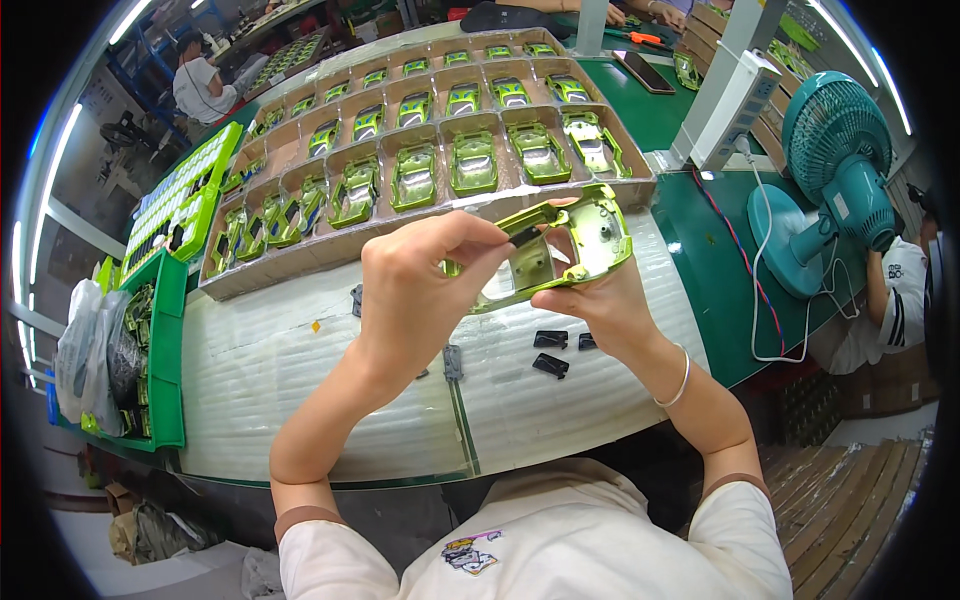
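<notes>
A bright green toy car body shell (606, 228) is raised over the white foam mat, its hollow underside turned up toward me. My right hand (612, 302) is closed around its near right side, with the thumb on the rim. Between thumb and fingers of my left hand (420, 275) is a small black plastic part (524, 236), pinched at the shell's left end and touching or very near it. On the mat below lie loose black plastic pieces (551, 365). A dark grey piece (453, 362) lies left of them, partly beside my left forearm.
A divided cardboard tray (420, 215) of green car shells spans the far side. At left stand a green crate (168, 350) with plastic bags and a bright green rack (185, 205). A teal fan (838, 130), a power strip (740, 105) and cables are at right. Other people work beyond.
</notes>
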A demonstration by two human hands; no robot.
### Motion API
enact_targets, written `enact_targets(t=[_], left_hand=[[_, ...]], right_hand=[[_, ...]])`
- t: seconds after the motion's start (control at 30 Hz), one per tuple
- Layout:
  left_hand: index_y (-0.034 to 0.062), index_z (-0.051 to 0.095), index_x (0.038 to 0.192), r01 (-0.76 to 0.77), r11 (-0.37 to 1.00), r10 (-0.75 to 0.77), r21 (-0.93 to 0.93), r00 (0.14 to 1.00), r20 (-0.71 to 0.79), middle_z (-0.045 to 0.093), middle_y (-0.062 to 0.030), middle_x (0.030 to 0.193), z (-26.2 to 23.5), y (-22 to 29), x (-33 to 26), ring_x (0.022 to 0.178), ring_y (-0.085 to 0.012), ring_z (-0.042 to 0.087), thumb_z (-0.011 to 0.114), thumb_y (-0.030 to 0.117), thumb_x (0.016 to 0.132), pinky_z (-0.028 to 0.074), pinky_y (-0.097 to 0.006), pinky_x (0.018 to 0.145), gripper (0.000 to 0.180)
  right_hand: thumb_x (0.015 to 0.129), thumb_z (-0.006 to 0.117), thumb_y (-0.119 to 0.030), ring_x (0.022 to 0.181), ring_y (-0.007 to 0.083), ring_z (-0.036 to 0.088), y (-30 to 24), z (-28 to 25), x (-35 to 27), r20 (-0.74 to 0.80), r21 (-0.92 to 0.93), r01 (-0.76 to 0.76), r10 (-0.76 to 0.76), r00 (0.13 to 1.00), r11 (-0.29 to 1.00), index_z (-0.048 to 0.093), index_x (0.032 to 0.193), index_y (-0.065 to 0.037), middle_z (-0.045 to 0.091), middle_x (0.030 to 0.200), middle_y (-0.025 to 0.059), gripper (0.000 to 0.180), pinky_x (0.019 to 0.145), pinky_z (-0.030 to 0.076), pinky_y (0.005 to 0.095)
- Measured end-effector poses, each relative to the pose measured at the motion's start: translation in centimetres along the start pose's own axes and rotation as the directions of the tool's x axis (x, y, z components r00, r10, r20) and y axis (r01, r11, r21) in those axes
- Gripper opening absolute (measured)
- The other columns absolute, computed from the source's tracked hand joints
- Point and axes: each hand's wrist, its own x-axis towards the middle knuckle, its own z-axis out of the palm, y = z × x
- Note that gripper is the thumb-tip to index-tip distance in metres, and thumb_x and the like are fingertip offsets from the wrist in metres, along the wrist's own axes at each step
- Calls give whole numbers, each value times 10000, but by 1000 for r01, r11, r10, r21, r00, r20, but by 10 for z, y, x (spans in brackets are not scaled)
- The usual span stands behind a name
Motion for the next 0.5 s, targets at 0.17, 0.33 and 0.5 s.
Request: enact_targets(t=[0.17,0.33,0.5], left_hand=[[21,615,743,-1,1000,1,26,1000,1,630,-67,666,4,-3,0,585,-143,610,661,21,691,478,-235,538,69],[13,615,761,82,991,-73,-109,994,82,638,-53,697,-15,-4,9,617,-119,613,648,22,692,497,-231,575,77],[8,640,734,96,962,-207,255,866,455,614,-66,707,-58,-22,22,649,-137,592,681,34,661,475,-251,586,87]], right_hand=[[602,795,-62,962,129,536,-2,3,-1,4,-60,5,-5,1000,998,390,1124,-41,538,1038,59,661,827,461,264],[616,769,-14,971,145,540,0,1,2,-23,-42,24,-25,999,999,371,1137,-42,531,1042,66,656,840,470,276],[644,680,118,944,168,549,-3,-6,8,-169,-23,32,-35,985,999,354,1159,-29,515,1037,97,627,791,510,282]])
